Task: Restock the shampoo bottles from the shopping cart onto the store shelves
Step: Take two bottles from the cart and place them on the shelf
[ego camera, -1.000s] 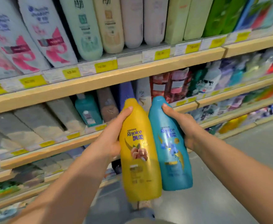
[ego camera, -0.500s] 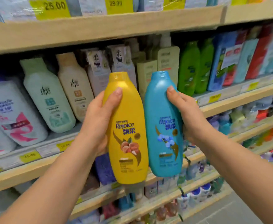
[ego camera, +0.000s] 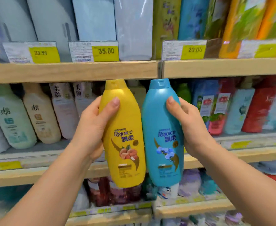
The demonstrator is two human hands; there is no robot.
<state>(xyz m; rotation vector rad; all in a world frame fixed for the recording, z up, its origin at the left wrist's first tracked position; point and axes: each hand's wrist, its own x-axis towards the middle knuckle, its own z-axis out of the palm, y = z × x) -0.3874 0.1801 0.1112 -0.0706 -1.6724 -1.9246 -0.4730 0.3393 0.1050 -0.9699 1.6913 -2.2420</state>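
Note:
My left hand grips a yellow Rejoice shampoo bottle by its upper body, thumb across the front. My right hand grips a teal Rejoice shampoo bottle the same way. Both bottles stand upright side by side, nearly touching, held in front of the middle shelf. Their caps reach the lower edge of the wooden upper shelf board. The shopping cart is out of view.
Pale green, cream and lilac bottles fill the middle shelf at left; blue, red and green bottles fill it at right. The upper shelf carries tall packs behind yellow price tags. A lower shelf holds more bottles.
Both bottles have risen from low in front of the lower shelves up to the middle shelf level. The view has tilted upward and moved closer to the shelves.

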